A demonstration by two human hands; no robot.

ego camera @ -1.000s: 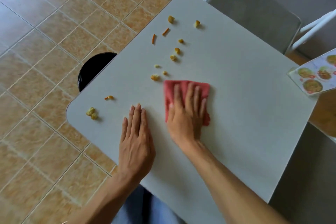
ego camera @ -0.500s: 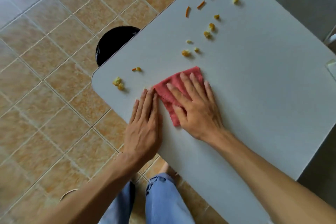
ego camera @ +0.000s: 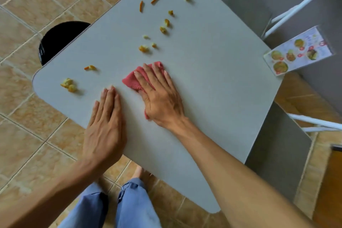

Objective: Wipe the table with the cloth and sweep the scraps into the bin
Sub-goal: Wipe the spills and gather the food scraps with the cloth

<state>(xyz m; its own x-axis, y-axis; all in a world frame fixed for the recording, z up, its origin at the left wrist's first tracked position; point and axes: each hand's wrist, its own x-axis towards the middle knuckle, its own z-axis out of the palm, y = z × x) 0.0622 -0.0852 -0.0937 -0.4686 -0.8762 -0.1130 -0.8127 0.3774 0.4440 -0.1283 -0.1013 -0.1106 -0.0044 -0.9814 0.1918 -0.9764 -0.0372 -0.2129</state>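
My right hand (ego camera: 160, 94) presses flat on a crumpled red cloth (ego camera: 131, 81) near the middle of the light grey table (ego camera: 212, 83). Flat on the table's near edge, just left of the cloth, lies my left hand (ego camera: 105, 124), fingers together and holding nothing. Several yellow and orange scraps lie scattered: a clump (ego camera: 68, 84) near the left corner, a small piece (ego camera: 90, 68) beside it, and more (ego camera: 144, 48) beyond the cloth toward the far edge. A black bin (ego camera: 55, 40) stands on the floor, partly hidden under the table's left edge.
A picture card (ego camera: 298, 52) juts past the table's right edge. A grey chair with white legs (ego camera: 296, 7) stands at the far right. Tan floor tiles (ego camera: 24, 15) surround the table. My legs in blue trousers (ego camera: 129, 207) are below the near edge.
The cloth under my right hand has slid back right, away from my left hand, and bunched up. The camera view has shifted; the scraps have not moved.
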